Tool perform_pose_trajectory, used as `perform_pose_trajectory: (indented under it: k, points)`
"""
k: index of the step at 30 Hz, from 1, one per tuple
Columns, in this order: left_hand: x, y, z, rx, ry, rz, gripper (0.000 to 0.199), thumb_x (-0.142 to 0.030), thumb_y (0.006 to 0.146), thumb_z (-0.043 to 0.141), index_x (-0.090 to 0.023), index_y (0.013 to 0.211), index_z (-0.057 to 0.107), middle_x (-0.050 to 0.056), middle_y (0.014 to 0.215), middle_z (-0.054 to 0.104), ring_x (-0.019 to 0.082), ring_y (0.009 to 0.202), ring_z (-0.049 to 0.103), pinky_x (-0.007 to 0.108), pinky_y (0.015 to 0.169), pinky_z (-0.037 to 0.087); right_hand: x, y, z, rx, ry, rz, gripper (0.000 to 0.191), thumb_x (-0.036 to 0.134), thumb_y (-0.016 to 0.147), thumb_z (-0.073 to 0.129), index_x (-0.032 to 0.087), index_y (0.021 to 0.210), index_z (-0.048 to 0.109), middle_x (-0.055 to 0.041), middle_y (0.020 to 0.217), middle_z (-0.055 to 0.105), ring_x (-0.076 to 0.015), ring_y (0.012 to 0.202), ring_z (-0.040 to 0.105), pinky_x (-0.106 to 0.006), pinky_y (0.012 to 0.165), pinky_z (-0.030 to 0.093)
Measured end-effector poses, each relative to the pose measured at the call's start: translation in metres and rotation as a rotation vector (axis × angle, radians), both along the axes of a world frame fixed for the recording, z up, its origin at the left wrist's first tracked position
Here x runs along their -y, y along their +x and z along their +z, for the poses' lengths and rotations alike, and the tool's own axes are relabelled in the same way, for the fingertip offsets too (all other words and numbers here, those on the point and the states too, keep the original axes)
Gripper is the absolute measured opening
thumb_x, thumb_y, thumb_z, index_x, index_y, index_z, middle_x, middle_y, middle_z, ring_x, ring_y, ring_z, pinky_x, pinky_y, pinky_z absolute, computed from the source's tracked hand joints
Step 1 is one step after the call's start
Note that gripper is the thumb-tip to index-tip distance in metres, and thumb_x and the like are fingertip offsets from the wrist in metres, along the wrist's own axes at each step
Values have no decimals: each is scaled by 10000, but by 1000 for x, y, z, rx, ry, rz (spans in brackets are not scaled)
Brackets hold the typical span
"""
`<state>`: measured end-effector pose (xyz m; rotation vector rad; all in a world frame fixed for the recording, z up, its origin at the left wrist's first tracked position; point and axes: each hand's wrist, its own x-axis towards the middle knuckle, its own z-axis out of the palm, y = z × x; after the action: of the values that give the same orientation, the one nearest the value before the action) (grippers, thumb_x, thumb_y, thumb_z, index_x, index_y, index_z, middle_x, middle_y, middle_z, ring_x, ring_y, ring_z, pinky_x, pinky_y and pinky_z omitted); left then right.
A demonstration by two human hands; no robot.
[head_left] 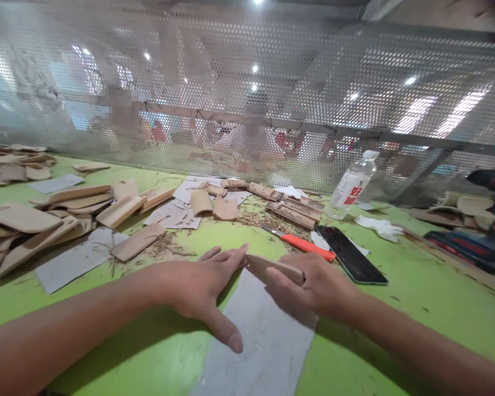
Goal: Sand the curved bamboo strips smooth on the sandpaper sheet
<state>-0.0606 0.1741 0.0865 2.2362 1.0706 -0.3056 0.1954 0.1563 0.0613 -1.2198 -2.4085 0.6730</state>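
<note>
My right hand (313, 280) is wrapped round a curved bamboo piece (274, 267), tilted with its lower edge against a grey sheet that looks like sandpaper (256, 346). Beside it, my left hand (206, 286) lies open, thumb spread away from the other fingers. Its thumb reaches over the sheet's left edge, and its fingertips are close to the far end of the bamboo; I cannot tell whether they touch it. Just beyond my right hand lie an orange-handled utility knife (307, 246) and a dark phone (350, 256).
Bamboo pieces (25, 217) are heaped on the green table (140, 335) at left. Several more, with shavings and grey sheets (80, 258), lie farther back. A water bottle (351, 187) stands before a perforated metal screen (214, 99). A power tool (474, 247) rests at right.
</note>
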Motion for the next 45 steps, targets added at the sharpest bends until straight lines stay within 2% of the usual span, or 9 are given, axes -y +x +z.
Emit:
perform_pose_trajectory:
  k: [5, 9, 17, 23, 26, 31, 36, 40, 45]
  points:
    - [1, 1, 1, -16, 2, -5, 1493, -772, 633, 775, -193, 1613, -191, 125, 1678, -126, 423, 1535, -63, 588, 1211, 199, -16, 11, 4, -64, -267, -229, 562, 623, 950, 511, 210, 569, 500, 21, 499, 478, -118, 437, 402, -275, 466, 306]
    - [0, 0, 1, -7, 11, -30, 1451, -775, 654, 757, -225, 1618, -177, 106, 1680, -129, 440, 1530, -55, 604, 1204, 207, -28, 23, 4, -68, -371, -140, 608, 638, 947, 514, 208, 519, 466, 17, 480, 474, -112, 439, 391, -291, 507, 335]
    - [0, -1, 0, 1, 25, -56, 1422, -785, 674, 732, -220, 1622, -164, 106, 1685, -114, 445, 1531, -41, 601, 1196, 228, -32, 29, -2, -179, -483, -118, 594, 654, 919, 574, 202, 540, 501, 15, 471, 485, -98, 415, 381, -265, 449, 296]
    - [0, 0, 2, -18, 32, -66, 1414, -806, 669, 722, -232, 1628, -143, 110, 1688, -100, 446, 1531, -39, 606, 1202, 202, -32, 33, -10, -238, -526, -132, 614, 683, 927, 547, 190, 564, 509, 24, 475, 481, -84, 415, 367, -246, 440, 288]
    - [0, 1, 4, -49, 12, -62, 1422, -790, 662, 738, -225, 1630, -139, 107, 1686, -120, 433, 1533, -59, 605, 1204, 190, -37, 36, -8, -234, -451, -210, 634, 694, 936, 517, 189, 553, 498, 26, 468, 472, -73, 392, 353, -235, 421, 277]
    - [0, 1, 5, -41, 20, -62, 1411, -782, 666, 735, -218, 1634, -124, 109, 1691, -96, 419, 1537, -57, 594, 1203, 204, -40, 38, -3, -208, -639, -103, 549, 668, 888, 609, 185, 635, 548, 38, 473, 494, -69, 374, 338, -218, 377, 242]
    - [-1, 0, 5, -45, 23, -88, 1381, -806, 687, 701, -247, 1631, -139, 105, 1693, -80, 432, 1536, -39, 592, 1193, 242, -41, 43, -1, -248, -526, -166, 566, 686, 907, 561, 190, 634, 537, 39, 472, 489, -72, 375, 356, -220, 387, 276]
    - [-2, 0, 5, -57, 32, -106, 1374, -807, 689, 694, -252, 1633, -135, 101, 1695, -97, 424, 1540, -30, 583, 1192, 250, -45, 53, 5, -134, -596, -80, 565, 647, 894, 603, 191, 566, 537, 44, 426, 452, -72, 358, 322, -231, 371, 241]
    - [-1, 1, 7, -78, 11, -102, 1388, -831, 689, 694, -243, 1630, -140, 82, 1690, -118, 406, 1539, -70, 583, 1204, 219, -44, 42, 4, -349, -556, -115, 527, 645, 921, 551, 197, 643, 547, 54, 460, 458, -68, 362, 307, -231, 387, 227]
